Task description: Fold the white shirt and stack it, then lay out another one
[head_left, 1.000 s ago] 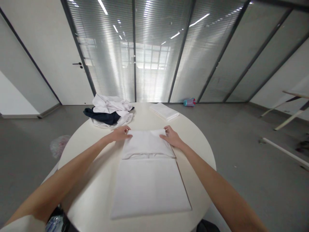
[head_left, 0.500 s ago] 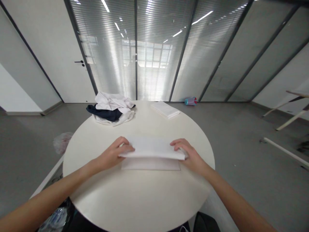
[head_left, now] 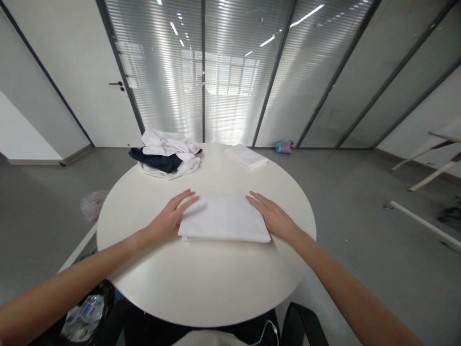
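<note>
Head view, one moment. A folded white cloth (head_left: 224, 218) lies flat on the round white tabletop (head_left: 201, 283), roughly at its middle and slightly toward the far half, its long edge running left to right. Left hand (head_left: 169, 221) rests palm down at the cloth's left edge, fingers (head_left: 185, 197) stretched out flat and slightly spread, the tips lying over the far left corner of the cloth; nothing is gripped. Right hand (head_left: 275, 218) rests palm down along the cloth's right edge, fingers (head_left: 255, 199) likewise extended and flat, touching the fabric at its far right corner; nothing is gripped. Both forearms reach in from the near side of the tabletop. The cloth shows stacked layers along its near edge. Far left on the tabletop: a loose pile of clothes (head_left: 167, 158), white pieces with one dark navy piece among them, well apart from the hands. Far right of centre on the tabletop: a second folded white cloth (head_left: 246, 156), small and neat, near the far rim. Beyond the tabletop, on the grey floor by the glass partition, a small teal and pink bottle (head_left: 284, 146) lies on its side. A crumpled plastic bag (head_left: 91, 204) sits on the floor to the left of the tabletop.
</note>
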`<state>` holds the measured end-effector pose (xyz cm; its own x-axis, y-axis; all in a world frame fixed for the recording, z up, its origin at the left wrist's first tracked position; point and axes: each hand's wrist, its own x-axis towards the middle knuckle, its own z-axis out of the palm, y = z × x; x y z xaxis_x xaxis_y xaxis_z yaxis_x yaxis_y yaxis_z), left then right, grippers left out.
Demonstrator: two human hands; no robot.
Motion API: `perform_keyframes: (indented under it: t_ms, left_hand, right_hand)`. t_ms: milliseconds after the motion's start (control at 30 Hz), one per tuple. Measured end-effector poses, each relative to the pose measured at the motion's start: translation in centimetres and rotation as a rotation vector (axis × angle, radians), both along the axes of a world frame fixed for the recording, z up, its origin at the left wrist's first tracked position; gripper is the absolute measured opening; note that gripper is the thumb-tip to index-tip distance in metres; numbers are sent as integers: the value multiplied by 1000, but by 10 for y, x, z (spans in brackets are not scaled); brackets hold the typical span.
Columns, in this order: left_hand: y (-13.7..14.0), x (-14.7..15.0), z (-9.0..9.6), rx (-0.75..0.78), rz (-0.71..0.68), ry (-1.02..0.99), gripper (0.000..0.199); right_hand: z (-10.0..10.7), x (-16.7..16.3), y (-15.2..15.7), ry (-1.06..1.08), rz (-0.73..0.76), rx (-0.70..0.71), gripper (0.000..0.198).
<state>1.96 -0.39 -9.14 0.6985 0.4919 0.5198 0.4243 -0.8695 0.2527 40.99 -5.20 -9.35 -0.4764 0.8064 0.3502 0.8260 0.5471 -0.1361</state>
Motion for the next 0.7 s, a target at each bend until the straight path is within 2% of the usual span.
perform_keyframes:
  t_ms: [67, 133, 233, 367, 500, 700]
  left_hand:
    - [17, 0, -6, -152, 42, -47, 85]
    - [32, 3, -11, -252, -4, -78, 86]
    - [42, 7, -14, -269, -95, -59, 76]
    - [42, 8, -7, -238, -134, 12, 66]
    - [51, 3, 4, -110, -110, 121, 63]
    - [72, -1, 10, 103, -84, 376, 64]
  right_hand:
    - [0, 2, 12, -17, -10, -65, 72]
    - [2, 3, 23, -42, -24, -113, 70]
    - [5, 5, 35, -95, -40, -123, 68]
    - [1, 7, 45, -82, 12, -51, 63]
    - [-8, 7, 50, -13, 117, 20, 61]
    - [-12, 10, 47, -113, 76, -5, 64]
